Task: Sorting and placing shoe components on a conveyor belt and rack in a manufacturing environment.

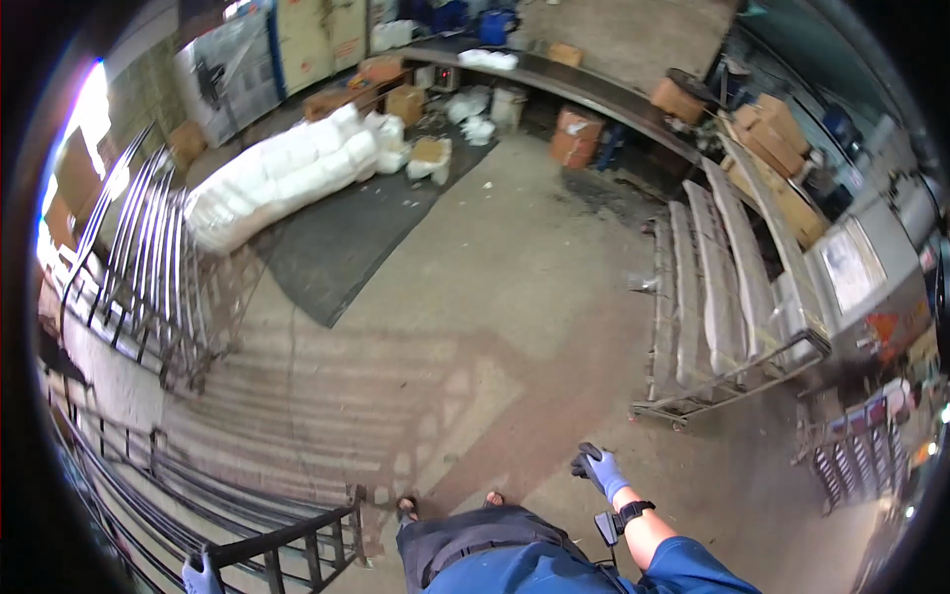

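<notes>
The black metal railing frame (287,544) sits low on the left, and the gloved left hand (201,574) is clamped on its top bar. Right hand (597,467), gloved too, hangs loose over bare concrete floor (495,307), holding nothing. A wheeled cart (727,297) stacked with long wrapped strips stands well off to the right, more railings (148,267) leaning on the left.

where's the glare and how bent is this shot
Head view: blown-out daylight glare at the upper left edge, beside the metal racks; fisheye bends the long bench into a curve; black corners ring the frame; striped shadows cross the concrete floor.
</notes>
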`<state>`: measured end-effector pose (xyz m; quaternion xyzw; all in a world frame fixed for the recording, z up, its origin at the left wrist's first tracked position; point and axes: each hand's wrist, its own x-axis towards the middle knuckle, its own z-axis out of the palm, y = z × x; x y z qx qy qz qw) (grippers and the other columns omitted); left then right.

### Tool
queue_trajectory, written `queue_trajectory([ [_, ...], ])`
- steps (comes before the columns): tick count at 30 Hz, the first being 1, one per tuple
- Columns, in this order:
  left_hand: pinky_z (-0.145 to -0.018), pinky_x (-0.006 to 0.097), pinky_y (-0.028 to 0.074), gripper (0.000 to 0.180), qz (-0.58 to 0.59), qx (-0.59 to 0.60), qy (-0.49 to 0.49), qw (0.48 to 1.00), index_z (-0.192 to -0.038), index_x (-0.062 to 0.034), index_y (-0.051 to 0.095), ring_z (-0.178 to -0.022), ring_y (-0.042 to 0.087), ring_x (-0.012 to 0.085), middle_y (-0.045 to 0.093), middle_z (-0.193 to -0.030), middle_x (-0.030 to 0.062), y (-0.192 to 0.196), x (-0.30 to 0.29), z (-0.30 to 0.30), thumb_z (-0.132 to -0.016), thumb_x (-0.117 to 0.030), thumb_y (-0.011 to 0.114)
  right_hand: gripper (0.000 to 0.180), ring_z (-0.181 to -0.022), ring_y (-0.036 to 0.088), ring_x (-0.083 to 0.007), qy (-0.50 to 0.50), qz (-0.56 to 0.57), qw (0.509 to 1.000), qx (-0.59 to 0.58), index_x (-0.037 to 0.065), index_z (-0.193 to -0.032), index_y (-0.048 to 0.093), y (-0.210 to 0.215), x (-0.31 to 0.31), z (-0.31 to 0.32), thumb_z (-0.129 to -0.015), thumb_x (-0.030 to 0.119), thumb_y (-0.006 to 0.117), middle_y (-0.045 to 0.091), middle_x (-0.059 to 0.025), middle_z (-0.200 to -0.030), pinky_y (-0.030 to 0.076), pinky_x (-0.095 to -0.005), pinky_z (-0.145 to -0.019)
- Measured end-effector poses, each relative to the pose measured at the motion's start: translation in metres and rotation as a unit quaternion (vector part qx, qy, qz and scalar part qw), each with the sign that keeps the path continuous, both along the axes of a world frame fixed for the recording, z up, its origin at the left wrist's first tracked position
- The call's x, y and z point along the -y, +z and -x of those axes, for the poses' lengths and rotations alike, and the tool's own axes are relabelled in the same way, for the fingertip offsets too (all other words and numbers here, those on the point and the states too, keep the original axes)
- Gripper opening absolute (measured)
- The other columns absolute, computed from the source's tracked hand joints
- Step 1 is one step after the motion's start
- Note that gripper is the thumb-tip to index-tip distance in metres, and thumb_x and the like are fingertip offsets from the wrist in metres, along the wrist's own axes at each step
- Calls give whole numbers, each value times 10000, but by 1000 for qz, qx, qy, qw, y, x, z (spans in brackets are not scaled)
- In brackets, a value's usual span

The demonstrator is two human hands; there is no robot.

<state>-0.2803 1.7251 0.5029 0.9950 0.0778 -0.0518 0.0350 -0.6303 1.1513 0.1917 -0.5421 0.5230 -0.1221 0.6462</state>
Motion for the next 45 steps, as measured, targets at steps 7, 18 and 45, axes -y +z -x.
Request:
queue_trajectory([
  [7, -873, 404, 434, 474, 138, 64, -128, 980, -1114, 43, 546, -989, 572, 343, 608, -1012, 227, -103, 119, -61, -813, -304, 660, 273, -670, 680, -234, -154, -5, 987, -49, 77, -1128, 589, 15, 61, 105, -884, 201, 581, 680, -140, -875, 550, -328, -598],
  [18, -1072, 429, 279, 650, 135, 79, -508, 847, -1379, -9, 373, -1271, 400, 361, 448, -1353, 221, -36, 428, -71, -807, -216, 600, 314, -708, 656, -189, -106, 11, 994, 7, 35, -1189, 555, -28, 148, 102, -891, 129, 580, 660, -123, -883, 535, -307, -623],
  [45, -823, 331, 493, 423, 46, 125, -456, 880, -1216, -1, 554, -939, 663, 270, 665, -1034, 176, -73, 991, -126, -803, -75, 605, 337, -730, 639, -200, -238, -48, 967, -82, 34, -1196, 565, -6, 602, 48, -895, 183, 589, 654, -131, -888, 527, -312, -664],
])
